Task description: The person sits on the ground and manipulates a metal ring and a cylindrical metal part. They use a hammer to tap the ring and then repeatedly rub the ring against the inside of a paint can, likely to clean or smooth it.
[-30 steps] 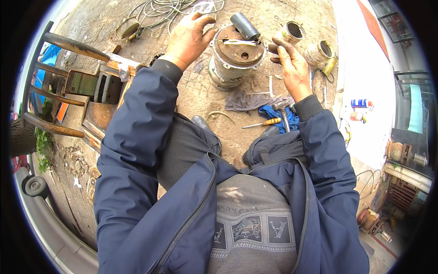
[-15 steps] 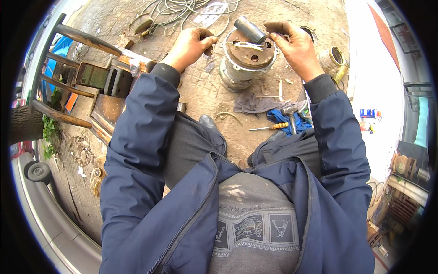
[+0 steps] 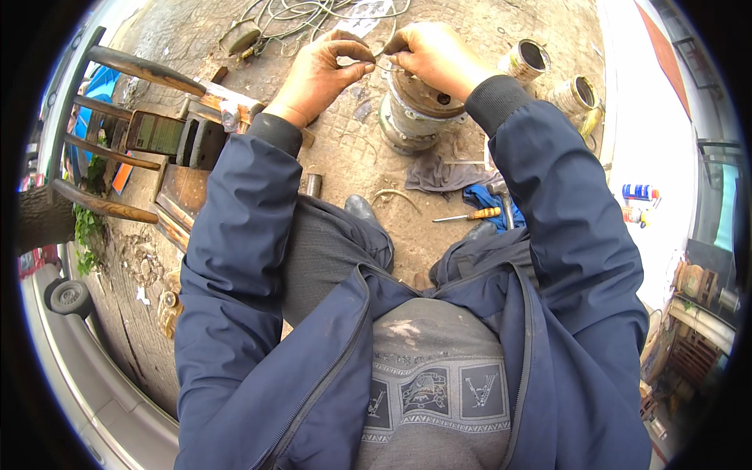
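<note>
My left hand [image 3: 319,77] is closed in a pinch, thumb against fingers, beside the top of a round flanged metal housing [image 3: 417,117]. Close to it, my right hand [image 3: 440,58] pinches too, its fingertips almost meeting those of the left. Something thin seems to run between the fingertips, too fine to name. The housing stands upright on the ground, with a rusty plate with holes on its top. My right hand hides part of that plate and whatever lies on it.
A yellow-handled screwdriver [image 3: 479,214], a hammer [image 3: 509,207], a blue cloth [image 3: 476,196] and a grey rag [image 3: 439,176] lie near my feet. Two hollow metal cylinders stand right, one here [image 3: 526,59]. Coiled hose [image 3: 294,17] lies far off. A wooden-legged stool [image 3: 145,66] lies left.
My right hand has moved left from beside the dark cylinder to my left hand, and now covers the housing's top. The left hand has shifted only slightly.
</note>
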`<state>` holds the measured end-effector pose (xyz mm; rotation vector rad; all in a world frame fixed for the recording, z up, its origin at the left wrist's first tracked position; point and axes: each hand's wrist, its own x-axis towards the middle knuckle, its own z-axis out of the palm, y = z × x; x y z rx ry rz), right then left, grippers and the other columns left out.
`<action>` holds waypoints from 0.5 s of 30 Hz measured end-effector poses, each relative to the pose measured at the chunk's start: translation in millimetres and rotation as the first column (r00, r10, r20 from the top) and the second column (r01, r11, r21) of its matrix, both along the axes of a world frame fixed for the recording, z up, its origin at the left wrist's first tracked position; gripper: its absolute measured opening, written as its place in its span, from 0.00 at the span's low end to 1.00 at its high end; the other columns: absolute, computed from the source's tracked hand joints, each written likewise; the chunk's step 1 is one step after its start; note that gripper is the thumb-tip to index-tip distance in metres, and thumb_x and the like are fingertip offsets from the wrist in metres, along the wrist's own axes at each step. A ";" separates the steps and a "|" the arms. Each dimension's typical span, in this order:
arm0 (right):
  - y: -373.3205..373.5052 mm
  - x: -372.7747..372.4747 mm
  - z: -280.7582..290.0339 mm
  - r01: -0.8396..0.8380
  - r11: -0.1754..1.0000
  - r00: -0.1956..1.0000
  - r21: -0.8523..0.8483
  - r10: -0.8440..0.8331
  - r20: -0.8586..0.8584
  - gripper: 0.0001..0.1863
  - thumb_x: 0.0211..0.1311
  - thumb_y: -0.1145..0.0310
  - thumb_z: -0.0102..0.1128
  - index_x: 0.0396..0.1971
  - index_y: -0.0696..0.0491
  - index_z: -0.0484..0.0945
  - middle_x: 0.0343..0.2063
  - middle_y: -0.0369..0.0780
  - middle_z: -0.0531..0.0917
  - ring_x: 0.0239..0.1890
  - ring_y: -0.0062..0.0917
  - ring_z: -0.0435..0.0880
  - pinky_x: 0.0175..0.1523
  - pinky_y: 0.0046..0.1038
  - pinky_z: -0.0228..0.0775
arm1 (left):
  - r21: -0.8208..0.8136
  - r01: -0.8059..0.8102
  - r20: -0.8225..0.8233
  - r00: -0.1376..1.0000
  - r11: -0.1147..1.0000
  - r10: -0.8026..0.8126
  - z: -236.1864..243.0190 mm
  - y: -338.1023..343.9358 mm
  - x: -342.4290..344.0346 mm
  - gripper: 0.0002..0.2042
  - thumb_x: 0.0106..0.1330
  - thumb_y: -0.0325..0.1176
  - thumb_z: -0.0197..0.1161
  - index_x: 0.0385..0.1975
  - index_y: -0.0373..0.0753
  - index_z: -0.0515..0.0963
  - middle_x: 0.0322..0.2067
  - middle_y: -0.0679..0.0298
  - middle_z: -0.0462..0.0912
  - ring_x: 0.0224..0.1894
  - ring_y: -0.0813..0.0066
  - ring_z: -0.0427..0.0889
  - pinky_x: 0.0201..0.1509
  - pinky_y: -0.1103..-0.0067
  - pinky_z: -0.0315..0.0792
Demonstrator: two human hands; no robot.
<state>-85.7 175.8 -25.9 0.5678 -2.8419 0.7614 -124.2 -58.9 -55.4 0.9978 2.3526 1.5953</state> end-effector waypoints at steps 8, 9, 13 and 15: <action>8.5 -1.1 -2.8 -0.077 0.989 0.997 0.125 0.079 -0.016 0.15 0.66 0.73 0.62 0.50 0.55 0.89 0.42 0.49 0.91 0.47 0.43 0.91 0.57 0.39 0.82 | 0.024 0.035 -0.002 0.999 0.999 -0.035 -3.1 1.0 -2.9 0.07 0.71 0.27 0.72 0.45 0.34 0.88 0.47 0.64 0.89 0.44 0.77 0.88 0.46 0.79 0.84; 9.0 2.0 -1.6 -0.111 0.988 0.993 0.107 0.115 -0.031 0.15 0.66 0.74 0.61 0.50 0.55 0.89 0.43 0.49 0.91 0.48 0.44 0.90 0.58 0.40 0.81 | -0.014 0.013 0.054 0.998 1.000 -0.013 -3.9 -1.1 -3.2 0.07 0.71 0.28 0.72 0.46 0.34 0.88 0.45 0.65 0.89 0.43 0.77 0.88 0.46 0.79 0.84; 14.2 19.3 3.4 -0.170 0.962 0.974 0.215 0.197 -0.111 0.17 0.63 0.76 0.59 0.49 0.54 0.88 0.45 0.47 0.88 0.48 0.45 0.89 0.58 0.41 0.81 | -0.005 -0.030 0.263 0.964 1.000 0.031 -8.0 -10.1 -5.9 0.10 0.75 0.31 0.69 0.50 0.33 0.88 0.41 0.63 0.92 0.40 0.77 0.89 0.44 0.79 0.83; 16.6 26.5 6.4 -0.195 0.943 0.965 0.270 0.233 -0.117 0.14 0.64 0.71 0.62 0.47 0.52 0.89 0.44 0.47 0.87 0.50 0.45 0.87 0.60 0.42 0.79 | 0.010 -0.001 0.297 0.955 1.000 -0.002 -9.2 -13.5 -9.1 0.11 0.78 0.32 0.67 0.52 0.33 0.87 0.42 0.62 0.92 0.43 0.76 0.91 0.45 0.80 0.83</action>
